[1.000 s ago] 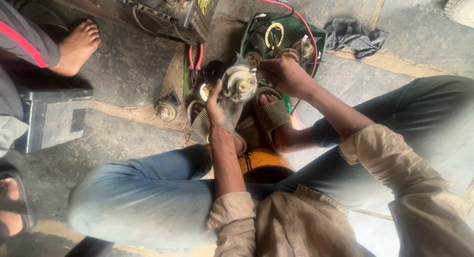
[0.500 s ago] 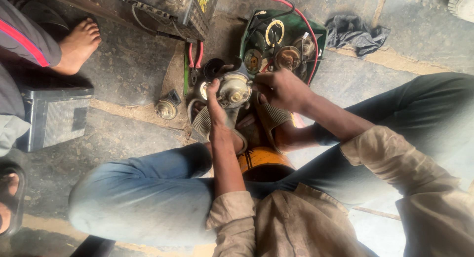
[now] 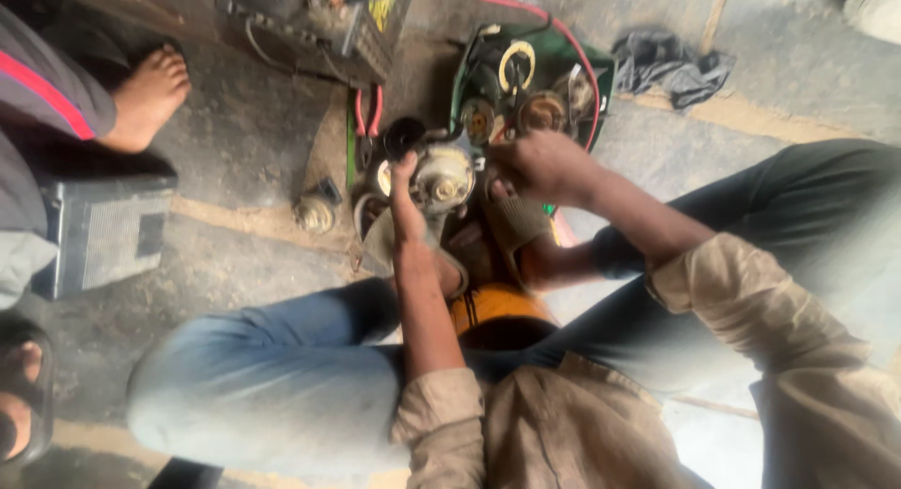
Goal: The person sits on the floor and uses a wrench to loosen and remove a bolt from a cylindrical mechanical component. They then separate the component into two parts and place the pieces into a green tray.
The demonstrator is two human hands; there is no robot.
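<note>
Grip: left hand (image 3: 405,184) closed on round metal motor part (image 3: 443,177), held above the person's sandalled feet; right hand (image 3: 537,165) clenched at its right edge, contents not discernible. Nearby on floor: red-handled pliers (image 3: 366,118), green tray (image 3: 591,76), grey rag (image 3: 671,68).

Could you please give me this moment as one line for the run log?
left hand: grips round metal motor part | right hand: on its right side | red-handled pliers: on floor beside
</note>
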